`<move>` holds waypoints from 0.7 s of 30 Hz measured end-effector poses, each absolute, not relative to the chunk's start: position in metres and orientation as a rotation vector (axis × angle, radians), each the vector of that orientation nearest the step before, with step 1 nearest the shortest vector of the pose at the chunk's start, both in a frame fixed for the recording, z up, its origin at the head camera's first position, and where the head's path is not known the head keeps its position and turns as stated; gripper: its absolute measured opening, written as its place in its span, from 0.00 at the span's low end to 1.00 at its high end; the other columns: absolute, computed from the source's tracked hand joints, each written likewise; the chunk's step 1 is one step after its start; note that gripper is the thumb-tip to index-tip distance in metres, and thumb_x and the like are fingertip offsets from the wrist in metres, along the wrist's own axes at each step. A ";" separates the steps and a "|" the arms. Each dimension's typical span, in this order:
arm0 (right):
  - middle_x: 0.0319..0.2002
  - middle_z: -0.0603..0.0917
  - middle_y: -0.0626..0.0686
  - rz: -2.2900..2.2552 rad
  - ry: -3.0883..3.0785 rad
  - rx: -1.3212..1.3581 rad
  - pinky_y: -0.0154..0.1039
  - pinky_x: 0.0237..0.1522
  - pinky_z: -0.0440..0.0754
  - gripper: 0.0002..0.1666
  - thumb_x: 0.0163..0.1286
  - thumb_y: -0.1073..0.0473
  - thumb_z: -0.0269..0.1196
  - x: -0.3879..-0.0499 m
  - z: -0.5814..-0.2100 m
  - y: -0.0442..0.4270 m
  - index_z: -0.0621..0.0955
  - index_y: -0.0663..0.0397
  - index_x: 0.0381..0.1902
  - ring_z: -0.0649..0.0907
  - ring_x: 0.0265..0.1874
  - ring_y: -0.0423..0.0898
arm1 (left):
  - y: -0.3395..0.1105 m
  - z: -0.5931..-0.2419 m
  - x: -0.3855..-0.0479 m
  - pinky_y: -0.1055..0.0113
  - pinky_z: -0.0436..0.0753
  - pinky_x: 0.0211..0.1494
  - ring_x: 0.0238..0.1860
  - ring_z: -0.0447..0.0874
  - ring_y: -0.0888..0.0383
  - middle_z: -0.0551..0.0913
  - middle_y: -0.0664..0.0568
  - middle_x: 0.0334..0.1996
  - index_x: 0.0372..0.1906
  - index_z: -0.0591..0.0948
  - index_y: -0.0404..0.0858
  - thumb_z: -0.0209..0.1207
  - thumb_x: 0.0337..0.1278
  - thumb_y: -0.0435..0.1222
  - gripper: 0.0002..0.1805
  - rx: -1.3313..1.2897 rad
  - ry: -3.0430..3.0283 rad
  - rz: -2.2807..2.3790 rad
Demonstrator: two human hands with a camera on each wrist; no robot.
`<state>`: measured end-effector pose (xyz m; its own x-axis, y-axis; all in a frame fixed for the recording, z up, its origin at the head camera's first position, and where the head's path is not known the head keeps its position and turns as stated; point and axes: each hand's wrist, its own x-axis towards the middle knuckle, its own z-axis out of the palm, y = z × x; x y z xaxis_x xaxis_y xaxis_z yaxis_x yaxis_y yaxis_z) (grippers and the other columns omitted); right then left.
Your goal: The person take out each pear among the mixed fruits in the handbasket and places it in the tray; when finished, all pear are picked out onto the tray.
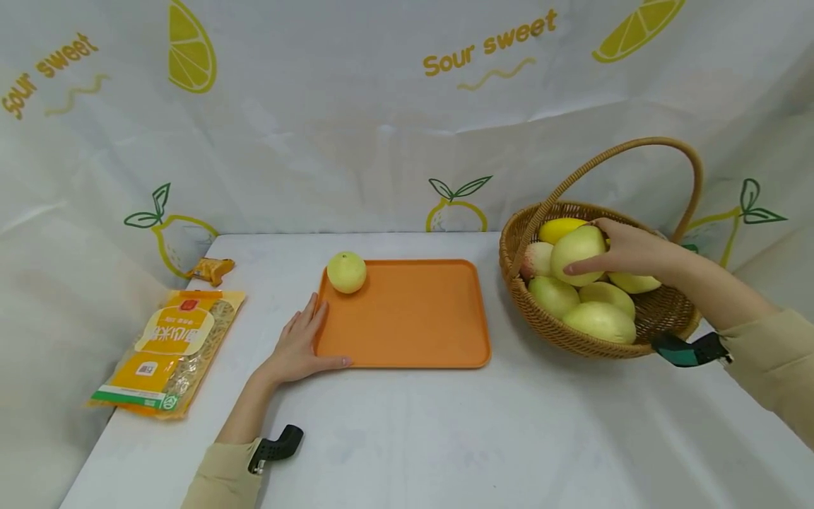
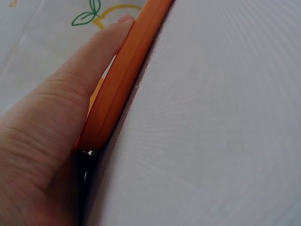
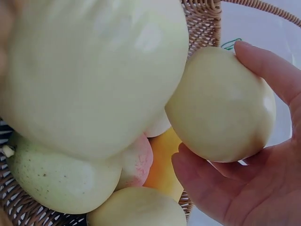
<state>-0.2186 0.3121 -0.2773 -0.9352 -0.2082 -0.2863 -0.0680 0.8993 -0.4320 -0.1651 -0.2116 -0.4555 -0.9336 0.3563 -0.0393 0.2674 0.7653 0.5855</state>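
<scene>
An orange tray [image 1: 407,318] lies on the white table, with a round yellow-green fruit [image 1: 346,272] at its back left corner. My left hand [image 1: 297,351] rests against the tray, fingers along its left rim and thumb at the front rim. In the left wrist view, the thumb side of my left hand [image 2: 56,103] touches the tray's orange edge [image 2: 122,75]. Over the wicker basket [image 1: 553,332], my right hand [image 1: 642,251] grips a large pale green fruit [image 1: 577,256]. The right wrist view has that fruit [image 3: 221,106] between the thumb and fingers of my right hand [image 3: 254,188].
The basket, with its tall arched handle [image 1: 636,144], holds several pale green fruits [image 1: 599,322], a pinkish peach [image 1: 537,259] and a yellow fruit [image 1: 559,229]. At the left lie a yellow noodle package [image 1: 168,353] and a small orange packet [image 1: 212,271]. A lemon-print cloth [image 1: 331,162] hangs behind.
</scene>
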 end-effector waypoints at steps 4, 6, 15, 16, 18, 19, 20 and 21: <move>0.62 0.65 0.70 -0.664 2.734 -0.189 0.64 0.52 0.70 0.58 0.62 0.36 0.65 -0.212 -0.276 0.309 0.52 0.67 0.72 0.69 0.57 0.66 | -0.212 -0.455 -0.165 0.43 0.36 0.73 0.75 0.33 0.37 0.33 0.40 0.77 0.77 0.46 0.33 0.68 0.44 0.61 0.65 0.494 2.808 0.901; 0.63 0.64 0.70 -0.716 2.723 -0.181 0.63 0.53 0.70 0.60 0.63 0.37 0.65 -0.208 -0.275 0.308 0.49 0.67 0.74 0.68 0.58 0.66 | -0.212 -0.454 -0.165 0.44 0.35 0.73 0.75 0.33 0.37 0.33 0.40 0.77 0.77 0.46 0.33 0.68 0.44 0.61 0.65 0.497 2.807 0.904; 0.65 0.63 0.71 -0.875 2.665 -0.137 0.62 0.53 0.70 0.63 0.65 0.39 0.65 -0.187 -0.277 0.299 0.42 0.65 0.76 0.67 0.59 0.66 | -0.212 -0.455 -0.165 0.43 0.36 0.73 0.75 0.34 0.37 0.34 0.39 0.77 0.77 0.46 0.33 0.69 0.44 0.61 0.65 0.508 2.818 0.902; 0.64 0.63 0.71 -0.884 2.667 -0.140 0.62 0.53 0.70 0.62 0.65 0.39 0.65 -0.185 -0.278 0.298 0.42 0.65 0.76 0.67 0.60 0.66 | -0.212 -0.455 -0.165 0.43 0.36 0.73 0.75 0.34 0.37 0.34 0.39 0.77 0.77 0.46 0.33 0.69 0.44 0.61 0.65 0.510 2.819 0.900; 0.64 0.64 0.72 -0.915 2.666 -0.146 0.62 0.54 0.70 0.62 0.65 0.41 0.65 -0.181 -0.279 0.296 0.42 0.66 0.76 0.66 0.61 0.66 | -0.212 -0.455 -0.166 0.44 0.36 0.73 0.75 0.34 0.37 0.34 0.40 0.77 0.77 0.46 0.33 0.68 0.44 0.61 0.65 0.512 2.818 0.902; 0.64 0.64 0.72 -0.937 2.666 -0.149 0.61 0.54 0.70 0.61 0.65 0.42 0.66 -0.178 -0.280 0.295 0.43 0.66 0.76 0.67 0.61 0.66 | -0.212 -0.456 -0.166 0.44 0.35 0.74 0.76 0.34 0.37 0.33 0.40 0.77 0.77 0.46 0.33 0.68 0.44 0.61 0.65 0.512 2.817 0.902; 0.64 0.64 0.72 -0.964 2.660 -0.154 0.61 0.55 0.70 0.61 0.65 0.43 0.66 -0.176 -0.281 0.294 0.43 0.67 0.76 0.66 0.62 0.66 | -0.212 -0.456 -0.166 0.44 0.35 0.74 0.76 0.34 0.37 0.33 0.40 0.77 0.77 0.46 0.33 0.68 0.44 0.61 0.65 0.513 2.816 0.902; 0.64 0.64 0.71 -1.002 2.646 -0.156 0.61 0.56 0.70 0.60 0.66 0.44 0.66 -0.174 -0.282 0.294 0.43 0.66 0.76 0.65 0.63 0.66 | -0.212 -0.457 -0.166 0.44 0.35 0.74 0.76 0.33 0.37 0.33 0.40 0.77 0.77 0.46 0.33 0.68 0.44 0.61 0.65 0.513 2.816 0.902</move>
